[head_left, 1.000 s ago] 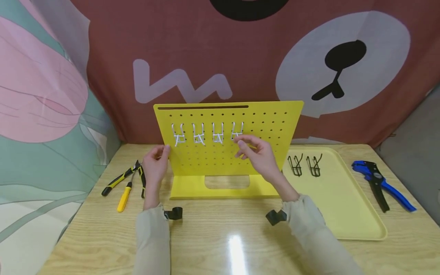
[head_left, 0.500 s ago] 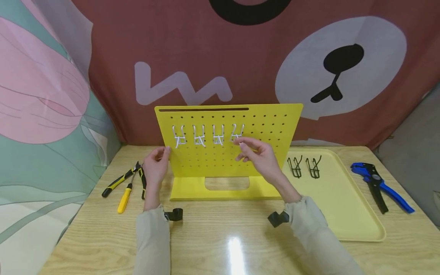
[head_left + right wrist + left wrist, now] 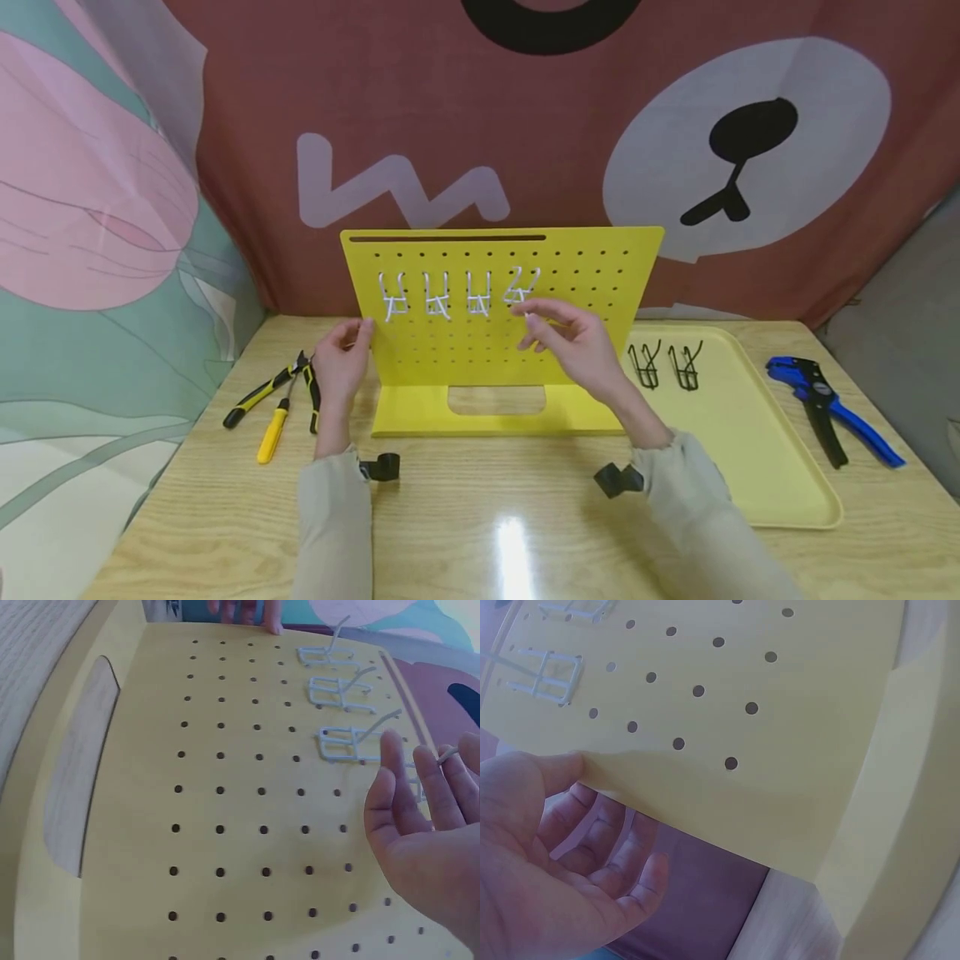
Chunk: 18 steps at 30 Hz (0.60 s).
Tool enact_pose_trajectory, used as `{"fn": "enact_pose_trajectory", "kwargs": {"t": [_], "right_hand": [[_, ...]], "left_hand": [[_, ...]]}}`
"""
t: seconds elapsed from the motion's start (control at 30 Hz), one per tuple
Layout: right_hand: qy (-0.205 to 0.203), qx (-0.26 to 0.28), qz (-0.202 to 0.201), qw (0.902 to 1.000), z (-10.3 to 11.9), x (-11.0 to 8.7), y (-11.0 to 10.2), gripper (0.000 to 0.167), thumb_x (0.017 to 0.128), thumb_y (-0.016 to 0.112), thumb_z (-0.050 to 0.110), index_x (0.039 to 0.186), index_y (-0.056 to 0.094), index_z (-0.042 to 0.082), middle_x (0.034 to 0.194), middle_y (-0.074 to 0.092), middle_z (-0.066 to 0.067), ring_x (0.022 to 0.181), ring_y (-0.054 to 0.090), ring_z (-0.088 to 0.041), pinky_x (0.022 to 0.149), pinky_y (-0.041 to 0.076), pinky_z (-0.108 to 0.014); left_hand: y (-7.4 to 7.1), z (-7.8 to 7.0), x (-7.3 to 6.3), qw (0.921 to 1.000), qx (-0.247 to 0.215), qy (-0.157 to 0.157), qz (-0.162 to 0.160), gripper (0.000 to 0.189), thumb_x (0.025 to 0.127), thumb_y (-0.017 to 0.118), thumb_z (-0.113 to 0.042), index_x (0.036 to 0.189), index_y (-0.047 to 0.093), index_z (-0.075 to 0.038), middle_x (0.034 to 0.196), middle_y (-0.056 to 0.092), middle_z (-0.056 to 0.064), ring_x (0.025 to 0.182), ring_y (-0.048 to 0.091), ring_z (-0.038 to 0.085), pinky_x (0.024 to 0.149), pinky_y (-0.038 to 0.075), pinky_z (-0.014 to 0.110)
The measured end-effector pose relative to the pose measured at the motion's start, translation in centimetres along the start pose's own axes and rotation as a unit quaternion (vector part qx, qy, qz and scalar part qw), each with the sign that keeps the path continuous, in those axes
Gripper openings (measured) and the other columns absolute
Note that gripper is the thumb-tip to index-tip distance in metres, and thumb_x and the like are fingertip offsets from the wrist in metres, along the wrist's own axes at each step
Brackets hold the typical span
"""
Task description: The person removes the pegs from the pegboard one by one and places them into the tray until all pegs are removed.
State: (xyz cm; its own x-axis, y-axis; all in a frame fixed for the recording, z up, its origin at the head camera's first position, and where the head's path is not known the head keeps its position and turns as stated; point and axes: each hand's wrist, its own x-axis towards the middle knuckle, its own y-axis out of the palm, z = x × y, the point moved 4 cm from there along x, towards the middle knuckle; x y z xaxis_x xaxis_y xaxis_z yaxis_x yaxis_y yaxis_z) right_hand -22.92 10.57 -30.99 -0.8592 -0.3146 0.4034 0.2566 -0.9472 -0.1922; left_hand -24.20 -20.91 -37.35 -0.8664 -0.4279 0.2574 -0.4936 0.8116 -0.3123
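Observation:
A yellow pegboard (image 3: 420, 408) stands upright on its base. My left hand (image 3: 342, 358) grips its left edge; in the left wrist view the thumb of that hand (image 3: 525, 847) lies on the front face and the other fingers are behind the edge. With thumb and fingertips my right hand (image 3: 581, 346) pinches a white wire pegboard hook (image 3: 519, 290), its two prongs tilted to the right near the upper holes. Three more white hooks (image 3: 478, 297) hang in a row to its left. In the right wrist view, the fingers of the right hand (image 3: 420, 832) hide most of the held hook.
A pale yellow tray (image 3: 750, 458) at the right bears two black wire hooks (image 3: 686, 368). Beyond it lies a blue and black wire stripper (image 3: 817, 392). Pliers (image 3: 258, 402) and a yellow-handled screwdriver (image 3: 272, 435) lie left of the board. A printed curtain (image 3: 405, 100) hangs behind.
The held hook has tipped to the right, and its prongs have shifted up from level with the other hooks. My right wrist has moved slightly right; the left hand keeps its place.

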Motion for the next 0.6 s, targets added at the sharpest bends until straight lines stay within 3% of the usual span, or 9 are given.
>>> {"fn": "enact_pose_trajectory", "kwargs": {"t": [0.23,0.43,0.6], "right_hand": [[0.013,0.016,-0.009,0.9997,0.4,-0.7,-1.2,0.025,0.099,0.055,0.015,0.116,0.064,0.000,0.115,0.065,-0.015,0.090,0.065,-0.022,0.075,0.054,-0.031],[0.029,0.073,-0.031,0.9964,-0.5,-1.9,-2.6,0.029,0.099,0.054,0.015,0.116,0.059,-0.008,0.109,0.068,-0.007,0.088,0.066,-0.020,0.074,0.054,-0.030],[0.048,0.078,-0.030,0.9953,-1.6,-3.1,-3.9,0.031,0.100,0.053,0.016,0.115,0.059,-0.010,0.107,0.068,-0.008,0.087,0.066,-0.021,0.074,0.055,-0.031]], "left_hand": [[0.0,-0.1,0.0,1.0000,-0.004,0.004,-0.001,0.034,0.095,0.061,-0.031,0.105,0.069,0.001,0.100,0.068,0.018,0.088,0.060,0.018,0.073,0.045,0.019],[0.0,-0.1,0.0,1.0000,0.005,0.006,-0.006,0.034,0.095,0.061,-0.031,0.105,0.070,0.000,0.100,0.069,0.018,0.087,0.061,0.018,0.072,0.044,0.018],[0.1,-0.1,0.0,1.0000,0.005,0.004,-0.003,0.034,0.095,0.060,-0.030,0.106,0.069,0.001,0.100,0.068,0.018,0.089,0.061,0.021,0.075,0.045,0.022]]}}
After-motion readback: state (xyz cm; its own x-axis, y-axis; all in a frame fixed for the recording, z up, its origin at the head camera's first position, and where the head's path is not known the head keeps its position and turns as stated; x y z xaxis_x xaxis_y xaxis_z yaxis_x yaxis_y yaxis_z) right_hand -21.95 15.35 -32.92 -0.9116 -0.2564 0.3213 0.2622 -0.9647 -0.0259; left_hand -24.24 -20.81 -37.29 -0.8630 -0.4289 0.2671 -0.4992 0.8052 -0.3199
